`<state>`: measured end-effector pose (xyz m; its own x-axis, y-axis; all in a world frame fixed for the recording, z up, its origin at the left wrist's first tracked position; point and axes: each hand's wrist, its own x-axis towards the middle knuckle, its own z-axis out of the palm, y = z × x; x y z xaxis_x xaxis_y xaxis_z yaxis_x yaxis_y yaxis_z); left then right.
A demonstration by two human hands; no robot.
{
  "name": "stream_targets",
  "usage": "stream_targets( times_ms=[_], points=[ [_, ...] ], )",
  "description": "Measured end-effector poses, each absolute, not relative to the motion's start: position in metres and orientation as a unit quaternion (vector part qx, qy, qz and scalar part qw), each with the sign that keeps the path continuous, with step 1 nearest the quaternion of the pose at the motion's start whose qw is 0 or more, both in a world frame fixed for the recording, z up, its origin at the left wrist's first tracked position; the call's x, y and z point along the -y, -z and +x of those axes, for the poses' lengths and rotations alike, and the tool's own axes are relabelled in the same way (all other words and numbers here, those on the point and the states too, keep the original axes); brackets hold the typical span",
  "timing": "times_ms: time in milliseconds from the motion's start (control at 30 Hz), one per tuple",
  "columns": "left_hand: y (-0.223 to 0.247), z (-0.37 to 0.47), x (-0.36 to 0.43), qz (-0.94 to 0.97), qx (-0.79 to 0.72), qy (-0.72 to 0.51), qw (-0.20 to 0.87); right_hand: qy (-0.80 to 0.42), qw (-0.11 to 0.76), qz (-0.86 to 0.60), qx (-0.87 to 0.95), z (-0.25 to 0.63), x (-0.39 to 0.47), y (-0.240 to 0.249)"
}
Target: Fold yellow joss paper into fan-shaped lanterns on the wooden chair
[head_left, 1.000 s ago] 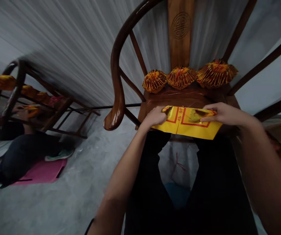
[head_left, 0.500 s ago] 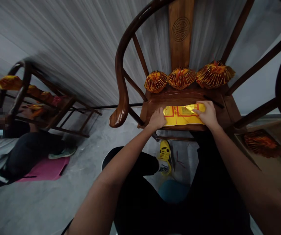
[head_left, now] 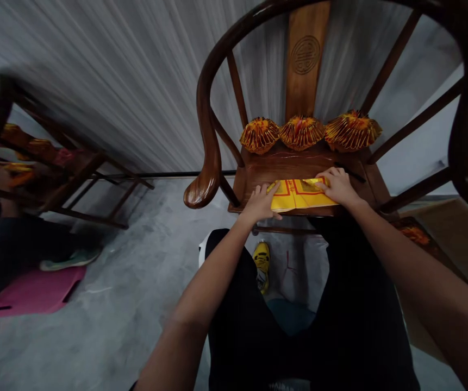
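A strip of yellow joss paper [head_left: 304, 200] with red print and gold patches lies across the front of the wooden chair seat [head_left: 254, 169]. My left hand [head_left: 259, 204] grips its left end, fingers over the top and the thumb at the near edge. At the right end, my right hand [head_left: 337, 185] holds the paper, thumb on the printed face and the other fingers bent at the far edge. Behind the paper sit three pleated gold-and-orange paper bundles: a left one [head_left: 259, 136], a middle one [head_left: 301, 133] and a larger right one [head_left: 353, 131].
A dark stick-like object [head_left: 350, 171] lies on the seat near my right hand. The curved chair arm [head_left: 203, 187] rises at left. A cardboard box [head_left: 454, 228] stands at right. Further left are another chair [head_left: 74, 179], a person's leg [head_left: 25, 244] and a pink mat [head_left: 33, 290].
My left hand has spread, its thumb now out at the paper's near edge. My right hand has shifted slightly left on the paper. The view has swung right, taking the other person's head out of sight.
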<state>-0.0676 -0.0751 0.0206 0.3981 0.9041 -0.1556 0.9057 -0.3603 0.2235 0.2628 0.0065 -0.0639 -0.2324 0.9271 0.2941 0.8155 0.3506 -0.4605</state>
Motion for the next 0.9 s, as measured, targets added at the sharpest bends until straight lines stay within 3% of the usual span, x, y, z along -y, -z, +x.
stream_targets(
  times_ms=[367,900],
  points=[
    [-0.029,-0.065,0.075,0.837,-0.539,-0.005,0.097,-0.088,0.269,-0.561,0.778,0.258,-0.005,0.069],
    [-0.043,-0.062,0.055,0.819,-0.547,0.070,0.161,-0.028,0.284,-0.580,0.763,0.253,0.001,0.054]
  ],
)
